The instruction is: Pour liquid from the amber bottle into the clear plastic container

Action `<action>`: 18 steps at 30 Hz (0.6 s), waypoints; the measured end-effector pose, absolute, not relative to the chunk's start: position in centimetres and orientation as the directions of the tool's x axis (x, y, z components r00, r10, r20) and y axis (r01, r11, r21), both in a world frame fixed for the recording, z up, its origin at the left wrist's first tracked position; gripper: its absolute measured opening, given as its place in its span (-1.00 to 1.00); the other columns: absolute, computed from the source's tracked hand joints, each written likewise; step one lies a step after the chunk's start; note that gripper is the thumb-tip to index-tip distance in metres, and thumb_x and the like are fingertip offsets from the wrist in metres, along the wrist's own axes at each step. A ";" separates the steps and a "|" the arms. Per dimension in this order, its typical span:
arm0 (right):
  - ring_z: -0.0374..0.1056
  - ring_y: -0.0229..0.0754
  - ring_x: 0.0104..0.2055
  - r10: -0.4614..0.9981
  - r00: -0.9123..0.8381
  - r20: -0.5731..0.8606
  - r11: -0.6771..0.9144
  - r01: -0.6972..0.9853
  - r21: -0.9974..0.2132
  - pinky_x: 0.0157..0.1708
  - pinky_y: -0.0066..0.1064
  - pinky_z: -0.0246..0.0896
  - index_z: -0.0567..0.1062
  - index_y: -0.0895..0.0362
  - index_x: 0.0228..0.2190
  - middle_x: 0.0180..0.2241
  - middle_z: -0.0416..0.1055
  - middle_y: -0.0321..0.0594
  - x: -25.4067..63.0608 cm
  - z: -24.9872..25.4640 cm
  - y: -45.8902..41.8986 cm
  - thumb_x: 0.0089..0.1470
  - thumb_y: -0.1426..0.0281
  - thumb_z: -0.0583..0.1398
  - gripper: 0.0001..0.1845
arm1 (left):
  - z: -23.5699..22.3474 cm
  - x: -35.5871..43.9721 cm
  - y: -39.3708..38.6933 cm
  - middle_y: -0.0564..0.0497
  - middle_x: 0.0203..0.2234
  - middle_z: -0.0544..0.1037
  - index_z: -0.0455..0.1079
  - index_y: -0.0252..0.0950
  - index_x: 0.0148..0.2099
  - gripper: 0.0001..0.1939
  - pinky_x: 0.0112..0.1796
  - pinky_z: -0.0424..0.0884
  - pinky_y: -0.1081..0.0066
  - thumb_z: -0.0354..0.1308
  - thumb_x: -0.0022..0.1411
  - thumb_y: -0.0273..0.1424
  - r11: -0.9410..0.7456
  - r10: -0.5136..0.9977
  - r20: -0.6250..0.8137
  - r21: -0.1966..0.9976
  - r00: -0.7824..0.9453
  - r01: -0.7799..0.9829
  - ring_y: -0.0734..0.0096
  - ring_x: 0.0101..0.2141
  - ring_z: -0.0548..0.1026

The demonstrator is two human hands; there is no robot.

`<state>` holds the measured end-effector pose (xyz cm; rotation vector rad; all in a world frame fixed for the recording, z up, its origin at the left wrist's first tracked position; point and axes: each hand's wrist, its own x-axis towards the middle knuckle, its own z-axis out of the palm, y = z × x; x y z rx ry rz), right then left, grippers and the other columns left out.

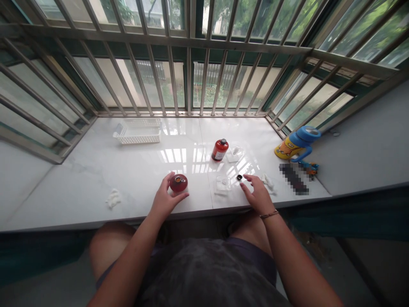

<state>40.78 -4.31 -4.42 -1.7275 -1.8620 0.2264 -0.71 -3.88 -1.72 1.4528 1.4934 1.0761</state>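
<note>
My left hand (164,199) curls around a small round red bottle (178,182) standing on the white marble sill (134,170), thumb and fingers on either side of it. My right hand (255,192) hovers over the sill with fingers spread and holds nothing. Its fingertips are close to a small black cap (239,177). Between the hands lies a clear square dish (223,184). Farther back stands a taller red bottle (219,149) with a black cap and white label.
A white plastic basket (138,131) sits at the back left. Crumpled white wads lie at the left (113,198) and by my right hand (267,181). A yellow and blue kids' bottle (297,145) lies at the right. Metal window bars (188,85) close off the back.
</note>
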 end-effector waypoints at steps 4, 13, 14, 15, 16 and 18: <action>0.39 0.20 0.12 0.915 0.252 0.315 -0.110 0.907 -0.407 0.26 0.10 0.22 0.50 0.18 0.04 -0.02 0.51 0.14 44.8 -4.8 -4.5 0.34 0.14 0.11 -0.56 | -0.7 0.0 -3.2 -0.12 0.33 0.45 0.30 -0.08 0.36 -0.11 0.33 0.36 0.00 0.56 0.05 -0.11 -0.050 0.997 0.067 0.912 -0.028 0.407 -0.02 0.28 0.47; 0.40 0.24 0.01 0.819 0.530 0.217 -0.443 0.826 -0.348 0.06 0.02 0.30 0.51 0.25 0.07 -0.01 0.46 0.24 49.1 -7.1 -4.5 0.16 0.18 0.20 -0.46 | -1.1 0.5 -3.2 -0.11 0.25 0.51 0.33 -0.11 0.31 -0.29 0.23 0.45 0.07 0.44 0.20 -0.08 -0.095 0.993 0.114 0.892 -0.017 0.443 0.04 0.18 0.54; 0.41 0.22 -0.02 0.813 0.541 0.213 -0.451 0.818 -0.356 0.04 0.01 0.31 0.52 0.25 0.05 -0.04 0.48 0.21 49.2 -7.3 -4.4 0.16 0.19 0.20 -0.48 | -1.3 0.5 -3.2 -0.12 0.25 0.50 0.32 -0.11 0.31 -0.29 0.23 0.45 0.06 0.44 0.21 -0.08 -0.098 0.993 0.118 0.889 -0.018 0.447 0.04 0.18 0.54; 0.42 0.21 -0.04 0.807 0.551 0.212 -0.457 0.810 -0.368 0.02 0.00 0.31 0.53 0.24 0.04 -0.06 0.49 0.19 49.3 -7.4 -4.3 0.16 0.20 0.19 -0.49 | -1.3 0.5 -3.2 -0.12 0.25 0.50 0.32 -0.11 0.31 -0.29 0.23 0.44 0.06 0.44 0.21 -0.07 -0.100 0.992 0.121 0.887 -0.018 0.451 0.03 0.18 0.54; 0.42 0.19 -0.06 0.801 0.560 0.214 -0.459 0.802 -0.382 -0.01 -0.01 0.32 0.54 0.23 0.02 -0.07 0.49 0.18 49.4 -7.4 -4.3 0.15 0.20 0.18 -0.50 | -1.4 0.5 -3.2 -0.12 0.25 0.50 0.31 -0.12 0.31 -0.29 0.23 0.44 0.05 0.44 0.21 -0.07 -0.102 0.992 0.124 0.885 -0.018 0.453 0.03 0.18 0.54; 0.42 0.16 -0.11 0.787 0.573 0.228 -0.453 0.788 -0.418 -0.05 -0.03 0.34 0.56 0.22 0.00 -0.10 0.50 0.15 49.5 -7.1 -4.2 0.15 0.18 0.17 -0.50 | -1.4 0.5 -3.2 -0.13 0.26 0.50 0.31 -0.11 0.31 -0.29 0.23 0.44 0.05 0.43 0.22 -0.07 -0.105 0.992 0.124 0.884 -0.012 0.456 0.02 0.18 0.54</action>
